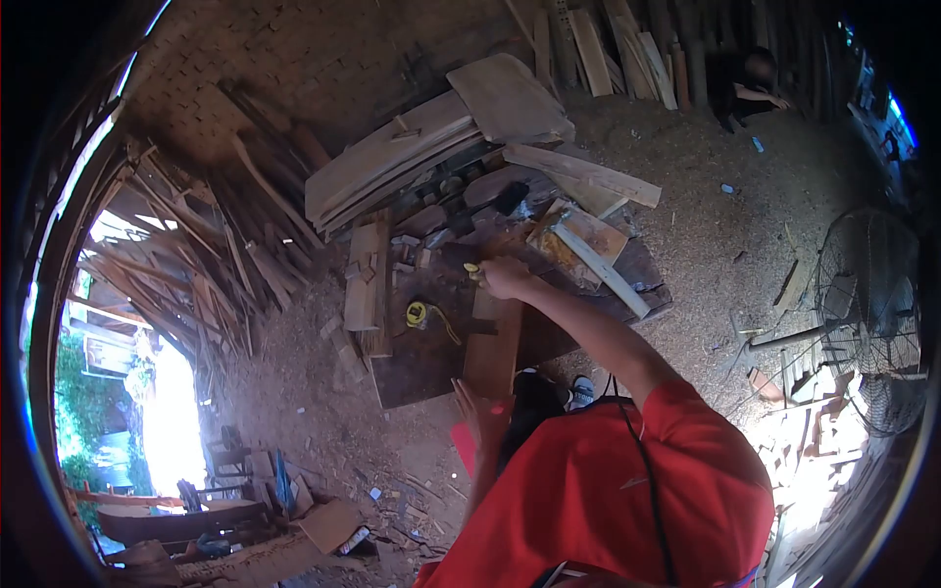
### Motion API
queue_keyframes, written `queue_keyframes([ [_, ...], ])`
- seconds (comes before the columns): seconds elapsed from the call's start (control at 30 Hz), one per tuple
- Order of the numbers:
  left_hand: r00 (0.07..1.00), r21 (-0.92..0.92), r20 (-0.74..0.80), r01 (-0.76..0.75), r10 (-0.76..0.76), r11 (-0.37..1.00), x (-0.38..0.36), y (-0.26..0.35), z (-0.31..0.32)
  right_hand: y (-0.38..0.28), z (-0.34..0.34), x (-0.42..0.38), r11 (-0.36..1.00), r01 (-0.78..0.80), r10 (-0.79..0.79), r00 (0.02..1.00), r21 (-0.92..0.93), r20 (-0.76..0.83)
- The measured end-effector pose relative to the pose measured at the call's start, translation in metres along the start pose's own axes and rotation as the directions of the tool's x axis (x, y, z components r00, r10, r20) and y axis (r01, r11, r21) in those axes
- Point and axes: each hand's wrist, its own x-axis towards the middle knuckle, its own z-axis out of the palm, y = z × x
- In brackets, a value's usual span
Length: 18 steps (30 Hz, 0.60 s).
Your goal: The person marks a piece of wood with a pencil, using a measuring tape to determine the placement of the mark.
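Note:
My right hand [505, 277] is closed round a tool with a yellow end [473, 268]; its dark part is too small to make out. It is over the far end of a reddish-brown board [493, 348] on the dark worktable [412, 380]. My left hand [482, 412] is at the board's near end, fingers stretched out; whether it touches the board is unclear. A yellow tape measure [418, 314] lies left of the board. Further left is a pale plank [368, 284] with small wood pieces on it.
Stacked planks [392, 162] stand behind the worktable. A pale wood strip [600, 269] crosses a panel on the right. Loose timber leans at left. A wire fan [867, 314] stands at right. A person [755, 88] is low down near the back wall.

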Motion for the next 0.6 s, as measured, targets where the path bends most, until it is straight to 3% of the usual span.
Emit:
queue_keyframes([
  [0.07,1.0,0.007,-0.013,0.005,-0.005,1.0,0.003,-0.001,0.003,-0.004,0.0,0.001,0.994,0.01,-0.021,0.995,-0.109,-0.094],
  [0.17,1.0,0.017,-0.02,0.008,-0.008,1.0,0.006,-0.004,0.001,-0.02,0.036,-0.018,0.948,0.223,-0.181,0.964,-0.226,0.192],
  [0.27,1.0,0.014,-0.01,0.008,-0.007,1.0,0.011,-0.004,-0.004,-0.007,0.043,-0.021,0.973,0.225,-0.223,0.973,-0.043,0.054],
  [0.4,0.996,0.049,-0.065,-0.063,0.066,0.997,0.017,-0.022,0.002,0.007,-0.004,0.003,0.995,-0.05,0.042,0.995,-0.083,-0.093],
  [0.5,0.995,0.07,-0.062,-0.068,0.073,0.995,0.023,-0.023,-0.001,-0.009,0.031,-0.017,0.968,0.117,-0.104,0.992,-0.22,0.066],
  [0.53,0.996,0.078,-0.056,-0.066,0.07,0.995,0.022,-0.02,-0.004,-0.018,0.033,-0.031,0.955,0.214,-0.187,0.972,-0.204,0.144],
  [0.6,0.997,0.094,-0.049,-0.062,0.067,0.994,0.023,-0.014,-0.008,-0.014,0.036,-0.032,0.965,0.247,-0.239,0.966,-0.087,0.096],
])
